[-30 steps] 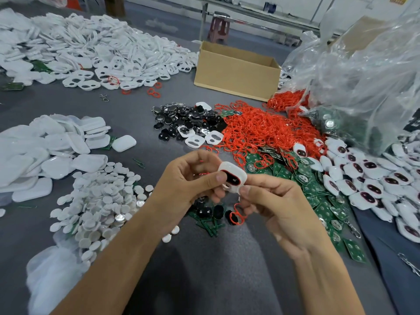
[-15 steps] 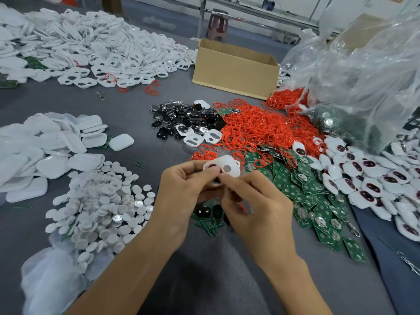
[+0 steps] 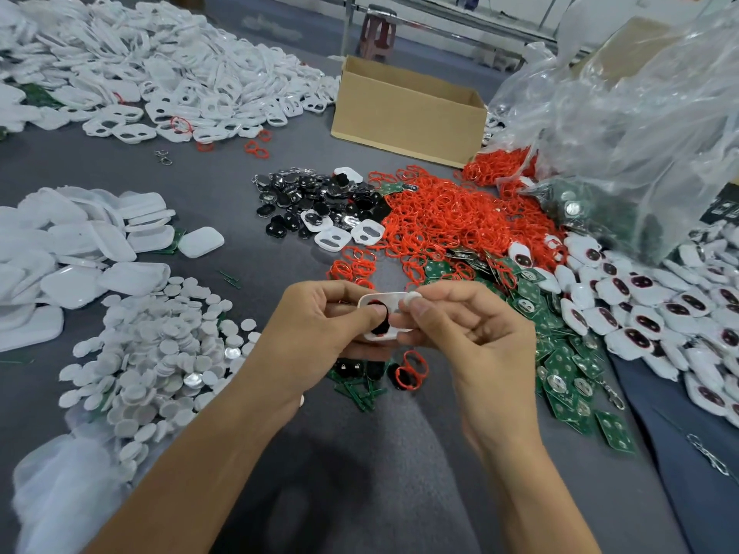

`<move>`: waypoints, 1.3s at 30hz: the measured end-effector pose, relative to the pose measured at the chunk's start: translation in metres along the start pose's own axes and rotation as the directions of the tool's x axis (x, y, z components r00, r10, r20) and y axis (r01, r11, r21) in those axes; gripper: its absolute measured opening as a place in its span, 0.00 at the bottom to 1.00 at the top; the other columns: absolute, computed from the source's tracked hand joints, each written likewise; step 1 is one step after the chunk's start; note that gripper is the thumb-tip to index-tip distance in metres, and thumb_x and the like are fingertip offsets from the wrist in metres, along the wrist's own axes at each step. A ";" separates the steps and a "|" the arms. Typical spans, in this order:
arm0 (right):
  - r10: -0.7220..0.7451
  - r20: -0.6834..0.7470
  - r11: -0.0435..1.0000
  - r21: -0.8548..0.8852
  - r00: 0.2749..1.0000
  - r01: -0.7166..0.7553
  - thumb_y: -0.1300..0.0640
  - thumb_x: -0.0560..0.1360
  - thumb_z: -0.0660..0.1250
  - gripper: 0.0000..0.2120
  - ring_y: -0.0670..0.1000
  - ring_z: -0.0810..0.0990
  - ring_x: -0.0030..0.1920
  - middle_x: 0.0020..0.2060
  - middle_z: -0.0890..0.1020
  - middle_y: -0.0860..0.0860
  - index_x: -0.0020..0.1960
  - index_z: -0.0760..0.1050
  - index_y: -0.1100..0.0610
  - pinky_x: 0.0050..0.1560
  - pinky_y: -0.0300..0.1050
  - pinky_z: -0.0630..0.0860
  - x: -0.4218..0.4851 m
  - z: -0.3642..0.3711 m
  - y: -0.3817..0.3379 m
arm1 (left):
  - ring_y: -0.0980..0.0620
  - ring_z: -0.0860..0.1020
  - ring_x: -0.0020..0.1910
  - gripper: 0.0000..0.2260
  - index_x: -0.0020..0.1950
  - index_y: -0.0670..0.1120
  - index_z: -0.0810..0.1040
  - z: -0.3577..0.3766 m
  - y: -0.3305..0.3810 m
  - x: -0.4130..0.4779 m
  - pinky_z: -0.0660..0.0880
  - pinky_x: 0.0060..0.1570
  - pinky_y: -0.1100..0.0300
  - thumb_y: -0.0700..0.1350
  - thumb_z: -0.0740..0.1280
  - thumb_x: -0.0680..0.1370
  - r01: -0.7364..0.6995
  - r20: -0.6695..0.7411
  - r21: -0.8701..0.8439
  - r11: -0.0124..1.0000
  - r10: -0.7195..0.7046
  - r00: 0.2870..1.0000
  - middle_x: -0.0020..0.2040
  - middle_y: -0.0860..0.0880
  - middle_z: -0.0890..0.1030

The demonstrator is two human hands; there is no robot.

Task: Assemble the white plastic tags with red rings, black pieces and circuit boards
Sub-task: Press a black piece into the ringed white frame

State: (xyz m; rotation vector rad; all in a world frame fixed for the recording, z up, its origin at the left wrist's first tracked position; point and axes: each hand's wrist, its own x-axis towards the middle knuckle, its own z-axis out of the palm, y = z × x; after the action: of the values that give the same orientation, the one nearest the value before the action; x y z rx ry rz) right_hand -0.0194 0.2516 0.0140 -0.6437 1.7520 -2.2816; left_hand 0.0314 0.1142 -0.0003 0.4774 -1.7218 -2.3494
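Observation:
Both hands hold one white plastic tag (image 3: 386,301) above the grey table, its open side up with a black piece and red ring inside. My left hand (image 3: 320,325) grips its left side, thumb pressing on the black piece. My right hand (image 3: 460,325) pinches its right end between thumb and forefinger. Below the hands lie a loose red ring (image 3: 412,369) and black pieces (image 3: 352,367). Behind them spread a heap of red rings (image 3: 448,217), a pile of black pieces (image 3: 316,201) and green circuit boards (image 3: 568,365).
Assembled white tags (image 3: 660,313) pile at the right under a clear plastic bag (image 3: 640,133). White round discs (image 3: 160,353) and white covers (image 3: 60,249) lie at the left. More white shells (image 3: 160,74) heap at the back left beside a cardboard box (image 3: 404,113).
The tag was turned over from its face side to its open side. Both hands then shifted their grip, the left thumb now pressing inside the tag.

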 end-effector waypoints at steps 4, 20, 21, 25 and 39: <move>-0.017 0.009 1.000 0.003 1.000 0.017 0.65 0.69 0.70 0.04 0.52 0.84 0.33 0.34 0.85 0.57 0.44 0.80 0.60 0.33 0.40 0.78 0.000 0.000 0.000 | 0.49 0.83 0.31 0.03 0.47 0.35 0.81 0.000 0.001 0.000 0.80 0.31 0.62 0.31 0.67 0.76 -0.002 0.006 -0.002 1.000 0.002 1.000 0.34 0.43 0.84; -0.336 0.052 0.928 -0.153 0.940 0.340 0.71 0.67 0.71 0.08 0.46 0.84 0.46 0.44 0.85 0.50 0.41 0.81 0.60 0.48 0.34 0.77 -0.006 -0.003 0.003 | 0.45 0.84 0.34 0.06 0.51 0.31 0.79 0.000 0.004 -0.001 0.81 0.32 0.59 0.32 0.67 0.76 -0.039 0.001 -0.020 0.999 0.039 0.999 0.37 0.40 0.84; -0.349 0.054 0.920 -0.169 0.936 0.353 0.70 0.67 0.72 0.07 0.46 0.84 0.46 0.44 0.85 0.50 0.40 0.81 0.60 0.48 0.34 0.77 -0.006 -0.003 0.003 | 0.45 0.84 0.34 0.06 0.51 0.31 0.79 0.000 0.004 -0.001 0.81 0.32 0.59 0.32 0.67 0.76 -0.042 0.000 -0.021 0.999 0.042 0.999 0.37 0.41 0.84; -0.390 0.060 0.888 -0.239 0.919 0.393 0.69 0.68 0.73 0.08 0.48 0.84 0.46 0.44 0.84 0.49 0.40 0.82 0.57 0.48 0.35 0.77 -0.007 -0.004 0.002 | 0.47 0.84 0.35 0.04 0.50 0.34 0.80 -0.001 0.004 -0.001 0.81 0.32 0.60 0.32 0.67 0.76 -0.049 0.002 -0.020 0.999 0.049 0.999 0.37 0.43 0.85; -0.124 0.144 0.958 -0.242 0.982 0.157 0.63 0.77 0.64 0.03 0.43 0.75 0.33 0.32 0.77 0.46 0.45 0.73 0.63 0.37 0.33 0.72 -0.004 -0.001 0.003 | 0.48 0.84 0.34 0.05 0.51 0.33 0.80 -0.001 0.000 0.003 0.81 0.33 0.58 0.32 0.67 0.76 -0.042 -0.015 -0.013 0.999 0.042 0.999 0.37 0.42 0.85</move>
State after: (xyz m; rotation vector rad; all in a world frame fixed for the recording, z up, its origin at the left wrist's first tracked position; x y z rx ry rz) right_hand -0.0172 0.2535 0.0100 -0.9685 2.0094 -2.0649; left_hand 0.0293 0.1123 -0.0013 0.4512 -1.6921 -2.3208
